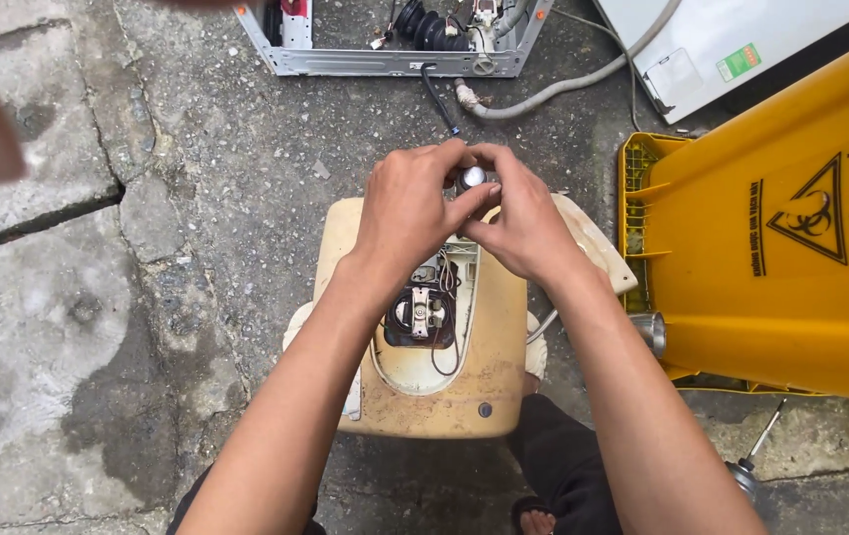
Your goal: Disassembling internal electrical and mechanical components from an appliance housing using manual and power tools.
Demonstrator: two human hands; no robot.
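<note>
Both my hands meet over the far end of a yellowed plastic appliance housing (489, 367) that rests on my lap. My left hand (406, 208) and my right hand (518, 223) pinch a small silvery round knob (472, 177) between their fingertips. Below them an oval opening in the housing shows a black and white electrical part (422, 312) with red and dark wires. The far end of the housing is hidden under my hands.
A yellow plastic bin (791, 248) lies on its side at the right. A metal appliance frame (395, 61) with a grey hose (553, 89) and a white panel (722, 40) lie at the top. A screwdriver (753, 456) rests on cracked concrete at the lower right.
</note>
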